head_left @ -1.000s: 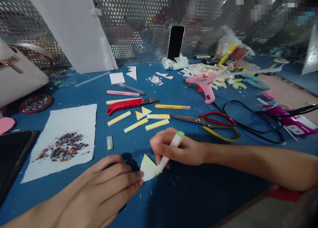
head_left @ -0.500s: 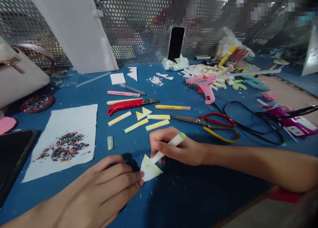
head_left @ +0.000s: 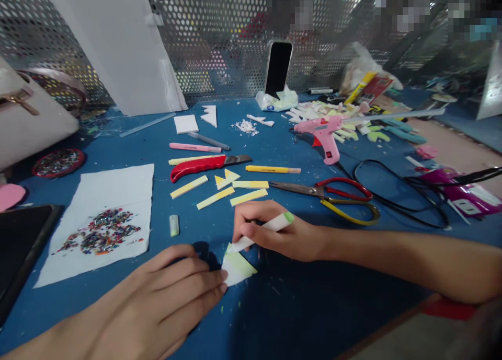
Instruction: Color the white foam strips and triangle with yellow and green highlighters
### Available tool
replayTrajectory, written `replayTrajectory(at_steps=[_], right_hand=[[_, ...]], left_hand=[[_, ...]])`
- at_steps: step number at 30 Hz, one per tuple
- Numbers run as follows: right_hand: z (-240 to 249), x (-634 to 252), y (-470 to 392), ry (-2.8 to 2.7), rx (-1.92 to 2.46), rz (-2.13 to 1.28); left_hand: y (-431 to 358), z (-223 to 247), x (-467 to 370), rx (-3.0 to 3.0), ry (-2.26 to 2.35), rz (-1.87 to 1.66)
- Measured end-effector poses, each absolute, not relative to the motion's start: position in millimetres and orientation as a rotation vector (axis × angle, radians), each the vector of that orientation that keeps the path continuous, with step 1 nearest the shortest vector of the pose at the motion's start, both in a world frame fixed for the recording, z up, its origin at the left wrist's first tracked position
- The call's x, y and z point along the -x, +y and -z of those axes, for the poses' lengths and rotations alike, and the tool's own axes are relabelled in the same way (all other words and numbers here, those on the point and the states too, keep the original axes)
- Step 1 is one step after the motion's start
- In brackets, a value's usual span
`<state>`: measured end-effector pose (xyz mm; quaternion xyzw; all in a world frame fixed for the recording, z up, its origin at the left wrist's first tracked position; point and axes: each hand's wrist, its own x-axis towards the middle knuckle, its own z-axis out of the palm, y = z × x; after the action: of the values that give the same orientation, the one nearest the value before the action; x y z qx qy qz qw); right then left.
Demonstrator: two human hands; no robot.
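My right hand (head_left: 276, 232) is closed around a white marker with a green end (head_left: 272, 229), its tip at the upper corner of a small flat white piece (head_left: 237, 267) tinted light green. The piece lies on the blue tabletop (head_left: 298, 308). My left hand (head_left: 164, 297) rests beside it, its fingertips together and holding the piece's left edge; the thumb is hidden. A small pale cap (head_left: 174, 225) lies beyond my left hand. Past my right hand are several yellow-tinted strips (head_left: 215, 198) and scissors (head_left: 321, 190) with red and yellow handles.
A red-handled craft knife (head_left: 202, 166) and a yellow pen (head_left: 273, 170) lie further back. A pink glue gun (head_left: 323, 132) sits right, its black cord (head_left: 392, 203) looping across the table. At left are a white sheet with glittery bits (head_left: 117, 185) and a dark tablet (head_left: 25, 245). A phone (head_left: 278, 67) stands behind.
The marker's tip has shifted left and slightly up, from the piece's middle to its top corner, and my right hand moved with it. My left hand has stayed put.
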<state>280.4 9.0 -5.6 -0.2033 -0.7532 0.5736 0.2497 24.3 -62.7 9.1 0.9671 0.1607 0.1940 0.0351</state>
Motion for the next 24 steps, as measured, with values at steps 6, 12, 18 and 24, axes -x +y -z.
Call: replayTrajectory(at_steps=[6,12,18,24], right_hand=[[5.8,-280.5,8.5,-2.055,0.546,-1.573],[6.6,-280.1,8.9,-2.074,0.484,-1.614],[8.0,-280.4,9.3,-2.043,0.511,-1.626],[8.4,-280.1,9.9,-2.014,0.489,-1.66]], left_hand=[[-62.4,-8.0,-23.1,-2.958,0.488,-0.574],[-65.4,-5.9,-23.0,-2.934,0.504,-0.581],[-65.0,-5.5,-22.6,-2.917,0.489,-0.573],[-65.5,-3.6,-23.5,-2.906,0.498,-0.588]])
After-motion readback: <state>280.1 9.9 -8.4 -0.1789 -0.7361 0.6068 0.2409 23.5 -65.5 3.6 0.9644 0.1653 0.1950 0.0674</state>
